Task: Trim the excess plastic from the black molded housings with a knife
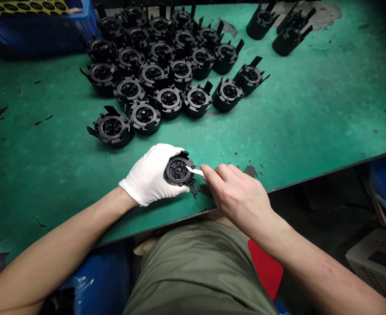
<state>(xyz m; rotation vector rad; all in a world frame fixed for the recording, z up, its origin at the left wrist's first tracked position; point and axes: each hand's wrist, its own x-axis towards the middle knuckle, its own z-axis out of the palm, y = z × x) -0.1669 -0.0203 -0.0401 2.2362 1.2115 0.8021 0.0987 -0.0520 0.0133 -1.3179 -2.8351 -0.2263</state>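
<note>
My left hand point(156, 175), in a white glove, wraps round a black round plastic housing point(179, 169) near the table's front edge. Its ribbed round face is turned up towards me. In my bare right hand point(240, 188) is a small knife point(195, 171) with a pale, pointed blade, its handle hidden by the fingers. The blade's tip reaches over the right part of the housing's face; whether it touches I cannot tell. Beyond my left hand, similar black housings point(144, 114) stand in a close group, most with upright tabs.
A green work table point(294, 113) with dark worn spots spreads under everything. At the back left stands a blue bin point(48, 37) with a yellow-and-black printed sheet. Several more housings point(287, 41) stand at the back right. Below the front edge are a white box point(376, 258) and blue plastic point(104, 280).
</note>
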